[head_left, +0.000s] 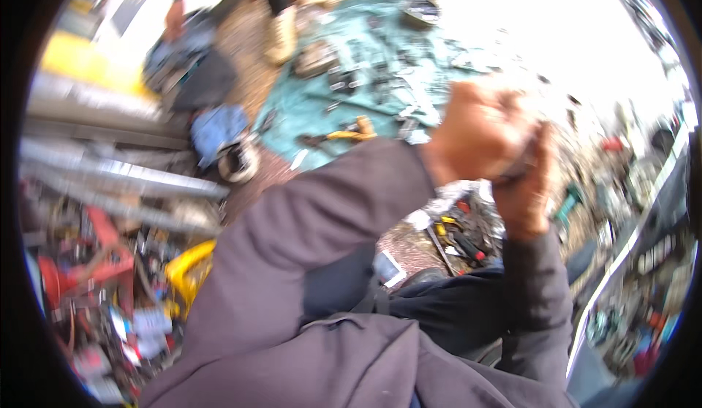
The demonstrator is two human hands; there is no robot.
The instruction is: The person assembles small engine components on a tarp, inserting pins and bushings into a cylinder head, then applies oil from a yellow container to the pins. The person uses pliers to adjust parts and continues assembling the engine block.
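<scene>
My left hand (479,126), blurred by motion, is raised in front of me with its fingers curled into a fist. Close against it from below is my right hand (525,196), its fingers pointing up and bent around the same spot. A small dark thing (518,165) shows between the two hands, too smeared to name. Beneath and beyond them a teal cloth (285,126) lies on the ground with several metal parts and tools on it. Yellow-handled pliers (344,135) rest near its closest edge.
Mixed tools (461,236) lie in a heap below my hands. A phone-like white device (389,267) is by my leg. Metal rails (124,170), a red tool (88,262) and a yellow object (189,269) crowd the left. Another person's shoe (281,36) stands beside the cloth.
</scene>
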